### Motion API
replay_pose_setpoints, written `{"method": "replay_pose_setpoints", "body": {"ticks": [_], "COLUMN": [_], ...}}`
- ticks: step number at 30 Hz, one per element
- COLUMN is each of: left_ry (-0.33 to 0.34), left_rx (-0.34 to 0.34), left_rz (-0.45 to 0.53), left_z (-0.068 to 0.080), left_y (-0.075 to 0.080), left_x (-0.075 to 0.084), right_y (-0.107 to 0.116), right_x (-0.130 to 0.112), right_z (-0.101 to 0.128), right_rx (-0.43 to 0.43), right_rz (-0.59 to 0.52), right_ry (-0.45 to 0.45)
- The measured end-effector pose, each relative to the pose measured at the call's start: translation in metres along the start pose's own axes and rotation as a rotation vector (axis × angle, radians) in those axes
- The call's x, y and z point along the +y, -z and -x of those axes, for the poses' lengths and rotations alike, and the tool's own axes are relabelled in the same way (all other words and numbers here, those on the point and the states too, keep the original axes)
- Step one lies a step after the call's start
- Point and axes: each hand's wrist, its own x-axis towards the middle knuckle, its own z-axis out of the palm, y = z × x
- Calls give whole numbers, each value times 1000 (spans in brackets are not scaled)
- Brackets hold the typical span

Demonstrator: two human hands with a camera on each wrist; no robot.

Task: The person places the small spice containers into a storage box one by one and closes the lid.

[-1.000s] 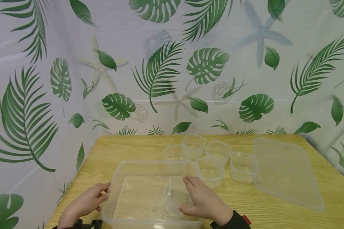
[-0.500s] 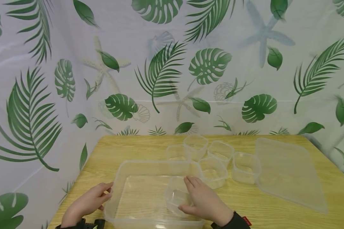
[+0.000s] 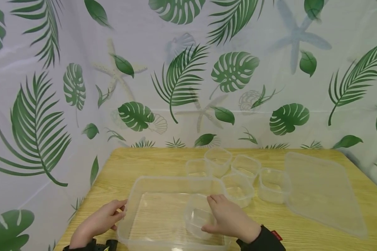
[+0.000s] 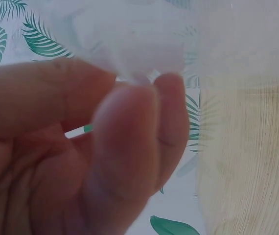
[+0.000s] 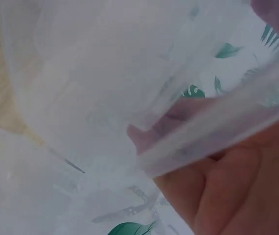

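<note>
Now your left hand [image 3: 95,223] grips the big clear tray's [image 3: 150,181] left wall to steady it, while your right hand [image 3: 230,221] curls round the small clear cup [image 3: 198,218] inside it.

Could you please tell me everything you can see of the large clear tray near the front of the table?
The tray is a wide, shallow, rectangular bin of clear, slightly frosted plastic with rounded corners and a raised rim. It sits flat and open on the wooden table. The left hand holds its left rim. A small tub, gripped by the right hand, is inside at its right end.
</note>
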Motion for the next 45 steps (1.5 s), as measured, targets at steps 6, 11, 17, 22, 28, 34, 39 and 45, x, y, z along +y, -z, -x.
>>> {"method": "replay_pose_setpoints", "body": {"ticks": [6,11,17,22,28,34,39,45], "left_ry": [12,23,13,-7,2,10,0,14], "left_rx": [14,8,24,25,29,42,53,61], "left_rz": [-18,-8,-32,-47,-39,-42,-69,-65], "left_z": [0,-1,-1,1,-1,-3,-4,-2], "left_y": [2,-1,-2,-1,0,0,-1,0], "left_x": [0,1,-2,-3,-3,-2,-1,1], "right_y": [15,21,23,22,18,14,8,-1], "right_x": [-1,-1,-11,-22,-32,-43,-48,-51], "right_z": [-14,-24,-41,-56,-73,-90,-102,-115], "right_rx": [-145,-210,-233,-264,-276,-289,-252,-189], "right_rz": [3,113,266,366,443,424,382,353], "right_ry": [14,41,90,85,102,96,124,157]}}
